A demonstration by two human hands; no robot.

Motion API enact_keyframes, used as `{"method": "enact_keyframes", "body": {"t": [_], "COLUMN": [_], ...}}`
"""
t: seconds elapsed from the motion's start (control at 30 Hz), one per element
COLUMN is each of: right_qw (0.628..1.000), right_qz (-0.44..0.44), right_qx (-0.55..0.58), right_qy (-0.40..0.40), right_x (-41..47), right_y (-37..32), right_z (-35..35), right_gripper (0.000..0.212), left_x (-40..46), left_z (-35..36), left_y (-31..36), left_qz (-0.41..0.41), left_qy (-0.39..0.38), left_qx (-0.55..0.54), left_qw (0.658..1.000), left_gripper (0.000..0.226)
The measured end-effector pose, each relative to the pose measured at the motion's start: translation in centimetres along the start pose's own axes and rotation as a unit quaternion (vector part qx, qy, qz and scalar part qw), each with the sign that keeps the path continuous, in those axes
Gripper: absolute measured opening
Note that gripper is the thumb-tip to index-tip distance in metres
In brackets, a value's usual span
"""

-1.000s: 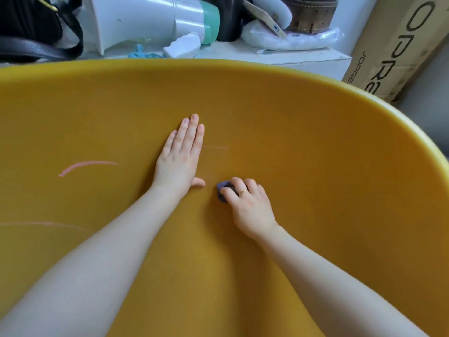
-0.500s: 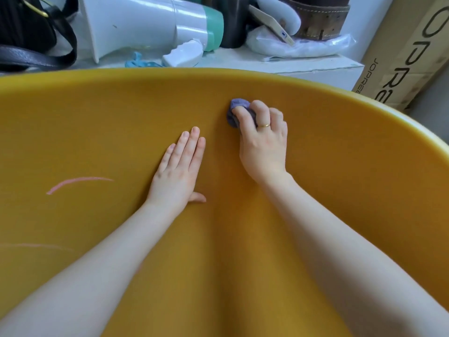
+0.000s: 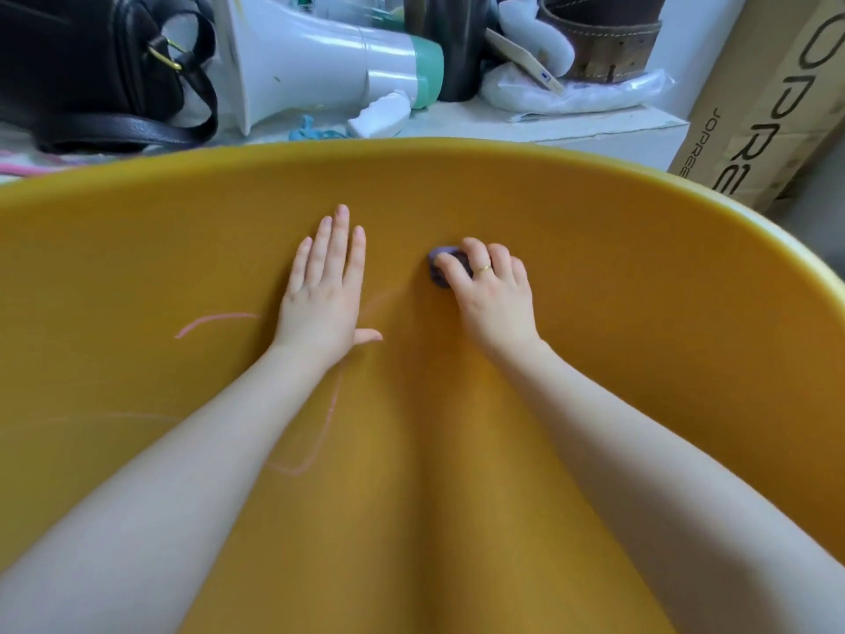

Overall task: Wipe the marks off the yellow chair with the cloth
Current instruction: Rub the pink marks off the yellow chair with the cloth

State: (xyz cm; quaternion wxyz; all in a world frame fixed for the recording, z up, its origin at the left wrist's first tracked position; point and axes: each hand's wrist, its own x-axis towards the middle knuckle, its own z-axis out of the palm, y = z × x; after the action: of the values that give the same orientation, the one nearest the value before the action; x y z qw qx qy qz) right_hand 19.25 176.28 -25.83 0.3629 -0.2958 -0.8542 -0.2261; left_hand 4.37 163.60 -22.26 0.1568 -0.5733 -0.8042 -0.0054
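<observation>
The yellow chair (image 3: 617,313) fills most of the view, its curved shell facing me. My left hand (image 3: 322,290) lies flat on the shell with straight fingers. My right hand (image 3: 491,288) grips a small wadded purple cloth (image 3: 440,267) and presses it against the shell, just right of the left hand. A pink curved mark (image 3: 215,321) runs left of my left hand. A fainter pink line (image 3: 327,423) shows between my forearms, and a very faint one (image 3: 105,416) lies at the lower left.
Behind the chair's rim sits a white surface (image 3: 571,125) with a black bag (image 3: 87,61), a white and green megaphone (image 3: 329,61), a dark cylinder and a brown leather belt (image 3: 608,43). A cardboard box (image 3: 768,98) leans at the right.
My right hand with the cloth went from low on the shell up near the rim, then came partway back down. My left hand stayed flat in place. The camera tilted a little.
</observation>
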Motion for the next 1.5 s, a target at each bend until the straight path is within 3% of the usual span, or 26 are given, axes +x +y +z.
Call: {"method": "enact_keyframes", "body": {"t": [0.13, 0.23, 0.3, 0.4, 0.47, 0.57, 0.67, 0.87, 1.07, 1.33, 1.5], "right_qw": [0.992, 0.988, 0.992, 0.996, 0.995, 0.995, 0.995, 0.995, 0.987, 0.995, 0.997], "right_qz": [0.081, 0.078, 0.036, -0.035, -0.038, -0.042, -0.07, 0.026, 0.064, -0.043, -0.058], "right_qx": [0.007, 0.036, 0.055, 0.084, 0.084, 0.08, 0.062, 0.023, 0.039, 0.086, 0.047], "right_qy": [0.098, 0.126, 0.109, 0.022, -0.032, -0.047, -0.03, 0.09, 0.143, -0.028, 0.013], "right_x": [6.8, 6.4, 3.8, -2.6, -6.7, -8.4, -5.5, 5.8, 5.9, -7.4, -3.0], "right_y": [0.4, -0.8, -1.5, -3.5, -5.4, -6.3, -4.8, -2.0, -3.3, -7.0, -6.2], "right_z": [-0.8, -0.1, 1.3, 2.9, 3.1, 3.0, 2.7, 1.1, 2.6, 3.6, 3.0], "right_gripper": [0.04, 0.033, 0.028, 0.034, 0.039, 0.039, 0.036, 0.031, 0.037, 0.042, 0.036], "left_x": [0.1, 0.3, 0.6, 0.9, 0.9, 0.7, 0.5, 0.8, 0.9, -0.2, -1.7], "left_z": [0.3, 1.0, 1.7, 2.5, 3.0, 2.9, 2.7, 2.5, 2.7, 1.7, 0.4], "left_y": [-0.4, -0.1, 0.0, -0.4, -0.6, -0.5, -0.3, -0.3, -0.3, -1.5, -4.3], "left_qz": [-0.019, -0.032, -0.037, -0.046, -0.047, -0.051, -0.051, -0.054, -0.037, 0.016, 0.013], "left_qy": [-0.037, -0.016, 0.007, 0.028, 0.032, 0.03, 0.023, 0.014, 0.03, -0.017, -0.088], "left_qx": [0.014, 0.013, 0.021, 0.053, 0.058, 0.066, 0.07, 0.08, 0.066, 0.071, 0.154], "left_qw": [0.999, 0.999, 0.999, 0.997, 0.997, 0.996, 0.996, 0.995, 0.997, 0.997, 0.984], "left_gripper": [0.139, 0.142, 0.145, 0.151, 0.15, 0.148, 0.147, 0.148, 0.144, 0.136, 0.139]}}
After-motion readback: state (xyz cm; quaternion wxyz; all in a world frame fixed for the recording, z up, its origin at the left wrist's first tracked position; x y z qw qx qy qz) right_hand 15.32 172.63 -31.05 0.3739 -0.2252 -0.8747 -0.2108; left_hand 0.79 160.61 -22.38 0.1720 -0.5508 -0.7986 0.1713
